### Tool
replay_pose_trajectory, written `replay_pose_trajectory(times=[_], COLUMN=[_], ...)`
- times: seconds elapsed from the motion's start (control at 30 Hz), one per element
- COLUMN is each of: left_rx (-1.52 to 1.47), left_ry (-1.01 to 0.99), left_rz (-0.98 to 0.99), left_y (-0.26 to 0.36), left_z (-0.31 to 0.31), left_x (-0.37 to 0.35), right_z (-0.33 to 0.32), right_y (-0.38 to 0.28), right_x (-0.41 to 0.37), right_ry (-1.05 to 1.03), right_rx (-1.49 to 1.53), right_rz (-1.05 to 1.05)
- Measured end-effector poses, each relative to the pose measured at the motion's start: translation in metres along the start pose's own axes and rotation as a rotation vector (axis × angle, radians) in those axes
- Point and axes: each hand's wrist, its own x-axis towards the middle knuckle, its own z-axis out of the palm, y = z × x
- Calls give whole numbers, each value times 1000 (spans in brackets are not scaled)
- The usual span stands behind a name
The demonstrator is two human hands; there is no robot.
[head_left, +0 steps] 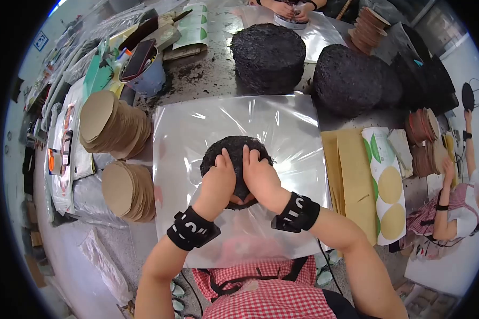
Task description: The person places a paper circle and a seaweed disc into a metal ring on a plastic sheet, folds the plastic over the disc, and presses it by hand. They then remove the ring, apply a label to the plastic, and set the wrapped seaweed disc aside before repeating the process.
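Observation:
A round black cake with a rough, flaky surface, which looks like dried seaweed [241, 178], lies on a clear plastic sheet [292, 234] in front of me. My left hand [218, 183] grips it from the near left, index finger stretched over its top. From the near right, my right hand [261, 178] holds it in the same way. The thumbs meet at its near edge, and the other fingers are partly curled. Black straps are round both wrists. What lies beneath the cake is hidden.
Tall black stacks of similar cakes [269, 58] stand at the back. Brown paper discs [127, 191] are piled at left, near a blue tub [146, 80]. Brown paper [351, 186] and green-white label sheets [380, 159] lie at right. Co-workers are at the back and right.

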Motion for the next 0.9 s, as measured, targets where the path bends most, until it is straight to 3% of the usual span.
replay_pose_trajectory(times=[0.1, 0.23, 0.3, 0.4, 0.43, 0.53, 0.57, 0.67, 0.73, 0.77, 0.87, 0.9], left_rx=[-8, -66, -196, -242, -397, -686, -597, -341, -179, -245, -242, -406], left_ry=[8, 72, 62, 455, 456, 490, 452, 393, 377, 359, 777, 722], left_rz=[39, 113, 109, 384, 371, 360, 372, 360, 352, 307, 356, 632], left_y=[-4, -14, -14, -8, -7, 11, 14, 8, -6, -6, 10, 13], left_z=[13, 25, 17, 30, 37, 49, 64, 97, 81, 60, 19, 31], left_x=[7, 18, 8, -43, -73, -159, -177, -196, -187, -189, -224, -236], right_z=[4, 20, 18, 10, -24, -5, -6, 4, 4, 3, -1, -2], right_y=[-1, 3, 3, 2, 6, 9, 4, -5, -7, -7, -7, -9], right_x=[2, 20, 11, -8, -18, -14, -14, -9, -6, -6, -6, -7], right_ry=[19, -43, -9, 100, -150, 99, 175, 89, 37, 20, -13, -11], right_rx=[27, 351, 315, 261, 234, 448, 453, 452, 436, 438, 428, 429], right_rz=[-15, 44, 38, 7, -89, -419, -469, -424, -428, -421, -396, -387])
